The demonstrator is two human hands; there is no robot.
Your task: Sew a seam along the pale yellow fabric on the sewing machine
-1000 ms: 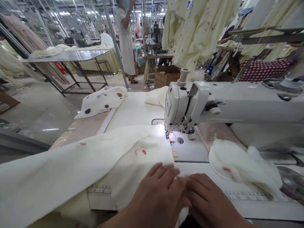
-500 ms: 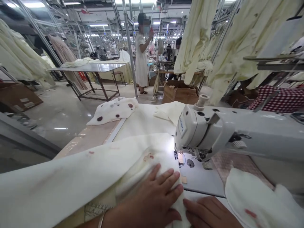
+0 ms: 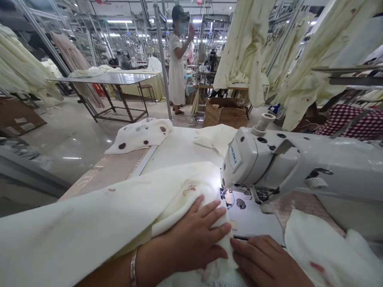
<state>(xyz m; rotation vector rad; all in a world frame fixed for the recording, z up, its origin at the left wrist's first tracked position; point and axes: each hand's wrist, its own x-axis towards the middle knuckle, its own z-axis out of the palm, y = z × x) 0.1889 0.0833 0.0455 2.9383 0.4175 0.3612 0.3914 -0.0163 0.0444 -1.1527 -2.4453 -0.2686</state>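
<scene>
A pale cream piece of fabric [image 3: 134, 203] with faint reddish prints stretches from the left across the table. Its right edge runs under the lit needle area [image 3: 222, 193] of a white sewing machine [image 3: 248, 163]. My left hand [image 3: 196, 237], with a bracelet at the wrist, lies flat on the fabric just in front of the needle, fingers spread. At the fabric's right edge, my right hand [image 3: 269, 259] has its fingers pressed together, with the edge at the fingertips; the thumb is hidden. The needle tip is too small to make out.
Another cream piece [image 3: 326, 247] lies to the right. A spotted cloth [image 3: 140, 135] rests at the table's far left corner. Beyond stand a cardboard box [image 3: 226, 113], a metal-topped table [image 3: 110, 79], hanging garments [image 3: 245, 48] and a person [image 3: 178, 67].
The fabric has advanced slightly toward the needle, with my left hand shifting forward on it. My right hand stays by the edge. The view has tilted down a little.
</scene>
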